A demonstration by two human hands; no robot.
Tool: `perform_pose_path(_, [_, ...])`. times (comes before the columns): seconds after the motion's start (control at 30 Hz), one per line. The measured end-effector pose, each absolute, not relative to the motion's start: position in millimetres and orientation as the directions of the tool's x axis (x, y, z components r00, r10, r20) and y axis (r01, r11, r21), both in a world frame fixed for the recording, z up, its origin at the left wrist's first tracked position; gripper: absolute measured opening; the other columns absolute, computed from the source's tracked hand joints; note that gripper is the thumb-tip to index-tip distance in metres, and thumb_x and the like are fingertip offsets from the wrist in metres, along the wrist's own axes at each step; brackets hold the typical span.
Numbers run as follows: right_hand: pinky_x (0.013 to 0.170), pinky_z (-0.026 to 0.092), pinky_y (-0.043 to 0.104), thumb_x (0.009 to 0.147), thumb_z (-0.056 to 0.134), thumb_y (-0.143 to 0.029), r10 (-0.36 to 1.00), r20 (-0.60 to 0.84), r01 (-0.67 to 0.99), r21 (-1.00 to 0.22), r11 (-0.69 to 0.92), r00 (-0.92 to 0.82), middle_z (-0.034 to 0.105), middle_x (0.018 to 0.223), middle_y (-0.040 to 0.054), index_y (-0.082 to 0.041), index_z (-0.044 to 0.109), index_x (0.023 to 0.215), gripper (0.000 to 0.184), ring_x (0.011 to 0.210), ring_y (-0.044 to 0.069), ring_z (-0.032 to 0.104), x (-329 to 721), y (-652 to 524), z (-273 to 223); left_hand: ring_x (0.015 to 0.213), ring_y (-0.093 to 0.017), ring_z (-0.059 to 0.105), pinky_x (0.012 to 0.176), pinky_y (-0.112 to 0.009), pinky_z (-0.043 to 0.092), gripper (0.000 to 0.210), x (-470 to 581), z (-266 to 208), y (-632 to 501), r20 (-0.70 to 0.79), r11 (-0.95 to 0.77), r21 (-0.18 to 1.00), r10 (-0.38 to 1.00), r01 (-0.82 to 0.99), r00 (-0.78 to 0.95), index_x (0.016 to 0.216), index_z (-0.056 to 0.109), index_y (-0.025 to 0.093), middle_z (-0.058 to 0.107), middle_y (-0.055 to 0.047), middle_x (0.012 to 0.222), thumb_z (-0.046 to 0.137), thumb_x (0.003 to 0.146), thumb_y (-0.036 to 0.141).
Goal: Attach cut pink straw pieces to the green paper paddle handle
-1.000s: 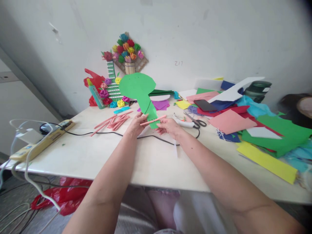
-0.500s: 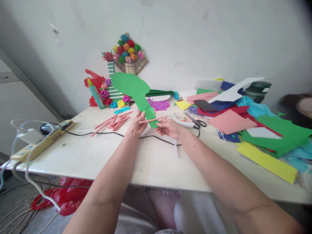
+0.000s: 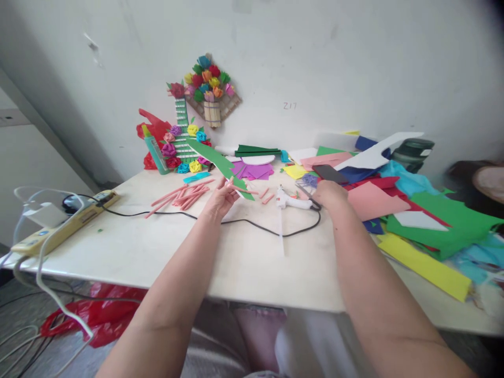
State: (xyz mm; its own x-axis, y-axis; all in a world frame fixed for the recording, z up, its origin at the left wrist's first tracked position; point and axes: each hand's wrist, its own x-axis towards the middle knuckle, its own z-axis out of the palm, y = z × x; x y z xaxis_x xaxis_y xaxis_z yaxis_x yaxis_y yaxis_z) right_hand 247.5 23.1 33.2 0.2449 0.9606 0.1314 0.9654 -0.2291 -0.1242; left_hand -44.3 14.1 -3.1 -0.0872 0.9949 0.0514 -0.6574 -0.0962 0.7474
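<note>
In my left hand point(image 3: 223, 200) I hold a green paper cutout point(image 3: 216, 159), tilted almost edge-on, together with a pink rolled paper stick point(image 3: 244, 190). My right hand point(image 3: 329, 194) is down on the table, closed over the handles of the scissors point(image 3: 304, 190), whose blades point out to the left. Its fingertips are partly hidden. A white hot glue gun point(image 3: 293, 201) lies between my hands, a clear glue stick point(image 3: 281, 233) reaching toward me from it. Short cut pieces of pink stick point(image 3: 268, 198) lie beside the gun.
A pile of pink sticks point(image 3: 183, 197) lies left of my left hand. The black cord point(image 3: 252, 222) crosses to a power strip point(image 3: 65, 223). Coloured sheets point(image 3: 444, 215) and a phone point(image 3: 329, 173) are at right. Paper flowers point(image 3: 169, 150) and a glue bottle point(image 3: 155, 152) stand behind.
My right hand has left the green cutout and moved right onto the scissors. The cutout in my left hand has turned from facing me to nearly edge-on.
</note>
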Motion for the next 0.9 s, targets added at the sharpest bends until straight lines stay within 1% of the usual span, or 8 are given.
perform_pose_path(0.1, [0.073,0.047,0.035,0.068,0.062,-0.029,0.958,-0.026,0.957,-0.033,-0.287,0.286,0.062,0.104,0.0197,-0.012,0.064,0.098,0.035,0.098,0.029,0.059,261.2,27.1,24.8,0.061,-0.011,0.063,0.064,-0.024,0.051,0.039,-45.7,-6.4,16.9,0.094,-0.095,0.773,0.995,-0.627,-0.035,0.1,0.052,0.022,0.062,0.003,0.069,0.071,0.066,0.019])
perform_pose_path(0.17, [0.072,0.048,0.035,0.066,0.063,-0.026,0.951,-0.078,0.954,-0.006,-0.301,0.299,0.062,0.104,0.019,-0.012,0.063,0.101,0.038,0.097,0.028,0.06,262.5,28.7,20.5,0.063,-0.013,0.064,0.066,-0.027,0.052,0.043,-46.5,-7.9,18.2,0.107,-0.101,0.793,0.994,-0.601,-0.026,0.102,0.051,0.022,0.063,0.002,0.069,0.072,0.065,0.025])
perform_pose_path(0.27, [0.074,0.047,0.035,0.068,0.06,-0.024,0.952,-0.053,0.953,-0.002,-0.303,0.302,0.06,0.108,0.0187,-0.013,0.061,0.107,0.041,0.099,0.027,0.058,258.4,28.3,18.3,0.062,-0.013,0.064,0.065,-0.028,0.052,0.048,-47.2,-7.9,18.1,0.124,-0.128,0.812,0.991,-0.57,-0.047,0.105,0.049,0.022,0.063,0.002,0.071,0.074,0.063,0.028])
perform_pose_path(0.5, [0.079,0.045,0.036,0.071,0.053,-0.024,0.963,0.005,0.963,-0.025,-0.269,0.269,0.06,0.113,0.0124,-0.02,0.058,0.113,0.042,0.104,0.026,0.056,254.6,21.3,24.9,0.061,-0.014,0.063,0.065,-0.028,0.051,0.057,-48.4,-4.6,16.3,0.137,-0.144,0.822,0.989,-0.551,-0.054,0.112,0.047,0.022,0.062,0.002,0.068,0.074,0.062,0.03])
perform_pose_path(0.63, [0.075,0.045,0.037,0.071,0.055,-0.033,0.962,0.054,0.963,-0.07,-0.262,0.266,0.063,0.108,0.0109,-0.024,0.065,0.102,0.034,0.099,0.028,0.058,256.4,19.5,34.0,0.06,-0.012,0.062,0.066,-0.027,0.051,0.06,-47.9,-2.6,17.2,0.128,-0.136,0.815,0.99,-0.563,-0.054,0.117,0.045,0.023,0.06,0.003,0.065,0.073,0.064,0.029])
perform_pose_path(0.7, [0.071,0.045,0.036,0.069,0.057,-0.036,0.959,0.108,0.961,-0.128,-0.246,0.26,0.064,0.104,0.0099,-0.026,0.068,0.095,0.03,0.094,0.027,0.06,254.8,18.4,38.9,0.055,-0.01,0.06,0.065,-0.027,0.051,0.058,-47.1,-0.7,17.3,0.124,-0.138,0.805,0.99,-0.577,-0.063,0.117,0.046,0.024,0.058,0.005,0.061,0.072,0.065,0.029])
perform_pose_path(0.77, [0.069,0.045,0.033,0.067,0.058,-0.036,0.945,0.238,0.961,-0.218,-0.172,0.223,0.066,0.098,0.0096,-0.025,0.068,0.095,0.031,0.09,0.026,0.061,250.3,17.7,42.0,0.052,-0.009,0.058,0.065,-0.026,0.051,0.053,-46.3,1.8,16.6,0.121,-0.141,0.793,0.99,-0.593,-0.074,0.113,0.048,0.023,0.056,0.006,0.057,0.072,0.066,0.027])
perform_pose_path(0.9, [0.067,0.045,0.029,0.069,0.058,-0.033,0.866,0.493,0.894,-0.421,0.15,0.087,0.068,0.083,0.0057,-0.022,0.065,0.099,0.033,0.082,0.021,0.062,232.0,17.7,40.5,0.053,-0.01,0.059,0.065,-0.027,0.051,0.04,-46.4,5.4,14.5,0.144,-0.151,0.758,0.988,-0.635,-0.064,0.103,0.052,0.022,0.056,0.005,0.058,0.07,0.067,0.023])
